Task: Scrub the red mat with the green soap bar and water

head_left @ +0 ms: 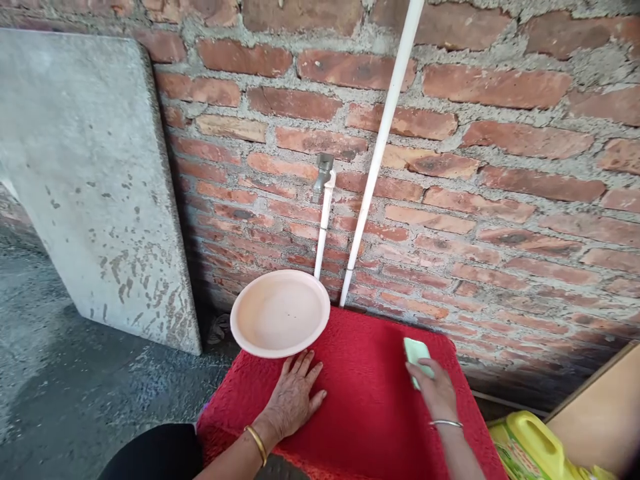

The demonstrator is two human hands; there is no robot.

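Observation:
My left hand [294,399] lies flat on a red, fuzzy cloth [365,373], fingers spread. Its fingertips are close to the rim of a pale pink plastic basin [280,313], which stands at the cloth's far left corner with a few dark specks inside. On the right side of the cloth, my right hand [436,387] is closed around a light green scrub brush or soap-like block [416,353]; its underside is hidden, so I cannot tell which. The right hand is slightly blurred.
Behind the cloth rises a brick wall [450,207] with a tap [324,177] and a long white pipe [380,147]. A grey stone slab [100,187] leans at left above the wet floor [100,387]. A yellow jug [530,443] and a wooden board [600,413] stand at lower right.

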